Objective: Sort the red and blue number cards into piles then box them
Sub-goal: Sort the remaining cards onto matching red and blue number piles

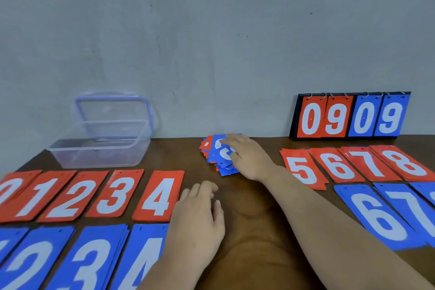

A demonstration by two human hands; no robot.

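A loose mixed heap of red and blue number cards (217, 155) lies at the table's far middle. My right hand (247, 156) rests on top of the heap with its fingers spread over a blue card. My left hand (200, 216) hovers over the table beside the red 4 pile (159, 196), fingers relaxed and holding nothing. Red piles 0 to 4 (70, 195) line the left, with blue piles (89, 259) below them. Red piles 5 to 8 (353, 165) and blue piles 6 and 7 (381, 216) lie on the right.
A clear plastic box (98, 148) stands open at the back left, its lid (113, 108) leaning against the wall. A flip scoreboard (350, 116) showing 09 09 stands at the back right. Bare brown tabletop (254, 223) shows between the hands.
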